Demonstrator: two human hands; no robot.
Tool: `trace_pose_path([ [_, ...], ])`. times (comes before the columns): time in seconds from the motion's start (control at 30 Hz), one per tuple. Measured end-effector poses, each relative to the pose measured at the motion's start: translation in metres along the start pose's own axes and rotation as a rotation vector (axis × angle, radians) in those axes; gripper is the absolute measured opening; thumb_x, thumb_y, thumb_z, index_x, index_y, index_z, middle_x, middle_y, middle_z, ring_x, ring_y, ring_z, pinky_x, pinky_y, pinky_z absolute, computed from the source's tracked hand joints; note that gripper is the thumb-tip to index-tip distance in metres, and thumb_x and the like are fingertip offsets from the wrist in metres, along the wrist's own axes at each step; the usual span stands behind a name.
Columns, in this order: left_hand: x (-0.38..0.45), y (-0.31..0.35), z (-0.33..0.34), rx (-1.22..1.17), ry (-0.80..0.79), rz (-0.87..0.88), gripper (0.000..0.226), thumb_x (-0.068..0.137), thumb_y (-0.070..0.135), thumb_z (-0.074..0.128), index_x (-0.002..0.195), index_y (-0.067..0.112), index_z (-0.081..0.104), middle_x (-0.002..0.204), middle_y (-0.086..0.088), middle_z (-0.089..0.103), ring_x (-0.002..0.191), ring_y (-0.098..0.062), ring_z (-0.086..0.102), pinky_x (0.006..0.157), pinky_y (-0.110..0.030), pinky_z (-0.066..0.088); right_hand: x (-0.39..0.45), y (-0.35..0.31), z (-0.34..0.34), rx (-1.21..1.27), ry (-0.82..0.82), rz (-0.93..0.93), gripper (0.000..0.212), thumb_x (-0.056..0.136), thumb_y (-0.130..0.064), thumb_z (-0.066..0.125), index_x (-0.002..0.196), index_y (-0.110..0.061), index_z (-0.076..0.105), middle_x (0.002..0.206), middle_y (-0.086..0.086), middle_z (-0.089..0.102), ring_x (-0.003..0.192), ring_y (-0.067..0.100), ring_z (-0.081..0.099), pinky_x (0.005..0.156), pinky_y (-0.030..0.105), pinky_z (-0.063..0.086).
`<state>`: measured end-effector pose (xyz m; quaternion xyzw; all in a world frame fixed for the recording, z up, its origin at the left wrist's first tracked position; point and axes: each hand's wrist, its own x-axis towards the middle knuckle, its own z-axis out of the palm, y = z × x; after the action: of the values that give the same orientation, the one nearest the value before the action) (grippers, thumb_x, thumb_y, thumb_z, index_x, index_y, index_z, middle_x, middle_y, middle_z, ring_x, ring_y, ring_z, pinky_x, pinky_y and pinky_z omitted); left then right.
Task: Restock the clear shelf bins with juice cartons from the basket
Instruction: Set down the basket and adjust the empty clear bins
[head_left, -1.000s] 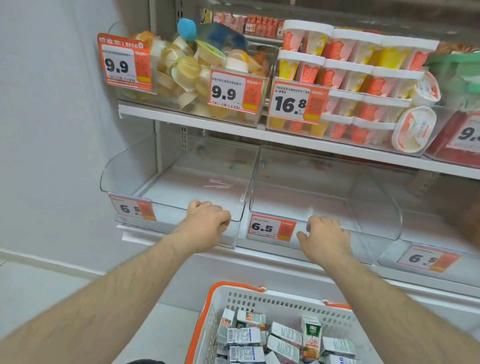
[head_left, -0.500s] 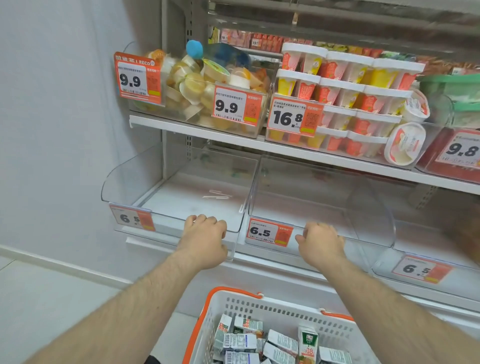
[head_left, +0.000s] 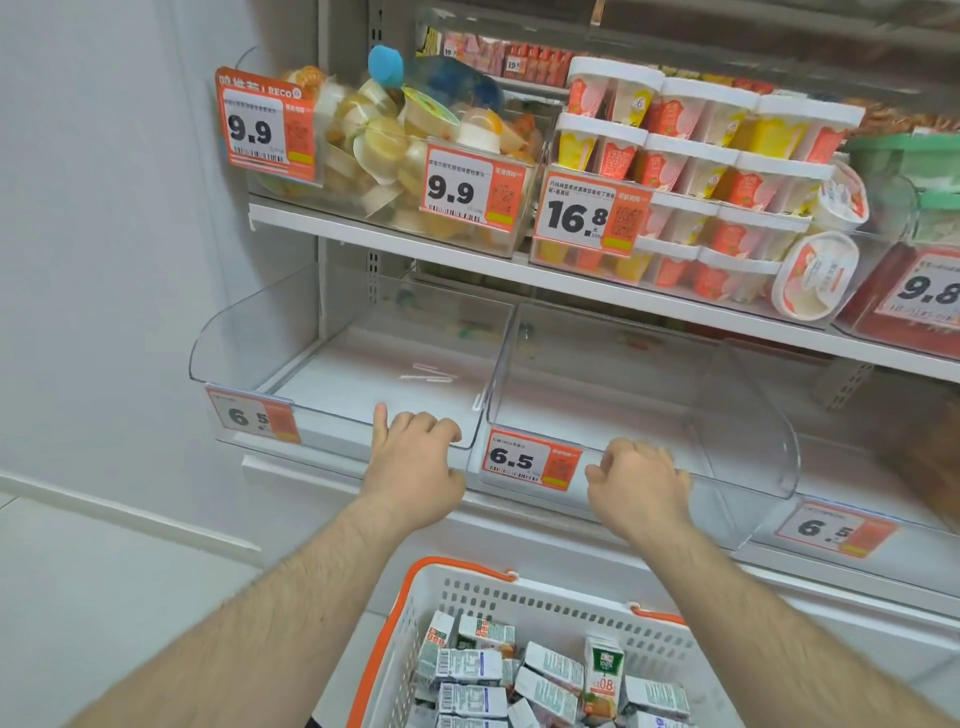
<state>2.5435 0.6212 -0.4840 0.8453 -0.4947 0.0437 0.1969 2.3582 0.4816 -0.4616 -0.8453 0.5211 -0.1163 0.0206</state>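
Two empty clear shelf bins sit side by side on the lower shelf, each with a 6.5 price tag. My left hand (head_left: 415, 457) grips the front edge of the left bin (head_left: 249, 332), fingers curled over the rim and the index finger lifted. My right hand (head_left: 639, 483) grips the front edge of the middle bin (head_left: 753, 415), just right of its tag. Below my arms stands a white basket (head_left: 519, 597) with an orange rim, holding several juice cartons (head_left: 602, 670), most lying flat and one upright.
A third clear bin (head_left: 831, 530) with a 6.5 tag sits to the right. The shelf above (head_left: 395, 234) carries bins of jelly cups and stacked white-lidded tubs, overhanging the lower bins. A white wall (head_left: 104, 260) closes the left side.
Both hands have stayed on the bin fronts while the view shifted. My left index finger has lifted off the rim.
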Motion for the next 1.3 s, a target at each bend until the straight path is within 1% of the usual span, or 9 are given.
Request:
trace_pose_path([
  [0.3, -0.003, 0.022, 0.003, -0.014, 0.008, 0.008, 0.037, 0.085, 0.034, 0.057, 0.117, 0.02, 0.047, 0.113, 0.006, 0.052, 0.12, -0.019, 0.045, 0.121, -0.047, -0.006, -0.034, 0.004, 0.007, -0.052, -0.025, -0.044, 0.024, 0.096, -0.034, 0.043, 0.112, -0.021, 0.056, 0.119, 0.0, 0.058, 0.114, 0.024, 0.046, 0.095, 0.041, 0.038],
  [0.43, -0.004, 0.028, 0.004, 0.028, 0.031, -0.015, 0.057, 0.08, 0.041, 0.059, 0.13, 0.018, 0.043, 0.131, 0.001, 0.046, 0.131, -0.021, 0.037, 0.121, -0.048, -0.007, -0.037, 0.008, 0.005, -0.053, -0.041, -0.074, 0.024, 0.096, -0.033, 0.044, 0.115, -0.021, 0.054, 0.123, 0.0, 0.056, 0.116, 0.023, 0.045, 0.096, 0.041, 0.037],
  [0.53, -0.006, 0.037, 0.0, 0.086, 0.109, -0.015, 0.088, 0.073, 0.043, 0.065, 0.146, 0.015, 0.027, 0.151, -0.011, 0.019, 0.143, -0.03, 0.013, 0.118, -0.048, -0.012, -0.04, 0.008, -0.007, -0.061, -0.093, -0.124, 0.036, 0.095, -0.039, 0.047, 0.127, -0.022, 0.049, 0.131, 0.0, 0.052, 0.122, 0.023, 0.042, 0.1, 0.042, 0.036],
  [0.6, -0.009, 0.05, -0.001, 0.062, 0.203, 0.066, 0.093, 0.066, 0.04, 0.067, 0.146, 0.012, 0.029, 0.15, -0.014, 0.017, 0.142, -0.034, 0.011, 0.118, -0.048, -0.011, -0.045, 0.016, -0.02, -0.06, 0.052, -0.173, 0.041, 0.092, -0.04, 0.05, 0.129, -0.022, 0.05, 0.128, 0.0, 0.053, 0.12, 0.025, 0.044, 0.096, 0.042, 0.038],
  [0.67, -0.012, 0.071, 0.004, 0.031, 0.259, 0.209, 0.089, 0.06, 0.039, 0.064, 0.141, 0.012, 0.036, 0.146, -0.015, 0.024, 0.139, -0.036, 0.018, 0.118, -0.049, -0.006, -0.047, 0.042, -0.035, 0.067, 0.388, -0.177, 0.038, 0.08, -0.031, 0.055, 0.115, -0.016, 0.061, 0.112, 0.004, 0.062, 0.103, 0.029, 0.053, 0.083, 0.04, 0.041],
  [0.77, -0.019, 0.116, 0.016, 0.017, 0.218, 0.363, 0.083, 0.06, 0.04, 0.06, 0.137, 0.015, 0.041, 0.144, -0.013, 0.028, 0.137, -0.035, 0.023, 0.117, -0.05, -0.002, -0.039, 0.11, -0.05, 0.248, 0.639, 0.016, 0.036, 0.071, -0.017, 0.059, 0.105, -0.009, 0.065, 0.106, 0.01, 0.063, 0.094, 0.035, 0.057, 0.078, 0.043, 0.046],
  [0.9, -0.032, 0.177, 0.032, -0.01, 0.026, 0.369, 0.084, 0.079, 0.04, 0.057, 0.151, 0.022, 0.017, 0.156, -0.006, 0.009, 0.145, -0.026, 0.0, 0.117, -0.049, -0.013, -0.02, 0.204, -0.043, 0.259, 0.382, 0.393, 0.044, 0.085, -0.013, 0.059, 0.128, -0.012, 0.053, 0.137, 0.008, 0.048, 0.113, 0.036, 0.055, 0.094, 0.044, 0.045],
  [1.13, -0.045, 0.214, 0.066, 0.06, -0.095, 0.391, 0.088, 0.087, 0.033, 0.05, 0.155, 0.021, -0.004, 0.161, -0.002, -0.004, 0.148, -0.027, -0.013, 0.116, -0.047, -0.017, 0.008, 0.273, -0.033, 0.04, 0.029, 0.353, 0.058, 0.085, -0.022, 0.065, 0.137, -0.011, 0.04, 0.143, 0.01, 0.039, 0.122, 0.038, 0.049, 0.099, 0.045, 0.044],
  [1.3, -0.045, 0.21, 0.075, 0.065, -0.09, 0.416, 0.086, 0.086, 0.029, 0.05, 0.155, 0.019, 0.0, 0.16, -0.003, 0.0, 0.148, -0.029, -0.013, 0.117, -0.046, -0.017, 0.03, 0.278, -0.029, -0.008, 0.076, 0.353, 0.047, 0.086, -0.032, 0.069, 0.121, -0.003, 0.055, 0.125, 0.019, 0.049, 0.113, 0.038, 0.053, 0.095, 0.043, 0.045],
])
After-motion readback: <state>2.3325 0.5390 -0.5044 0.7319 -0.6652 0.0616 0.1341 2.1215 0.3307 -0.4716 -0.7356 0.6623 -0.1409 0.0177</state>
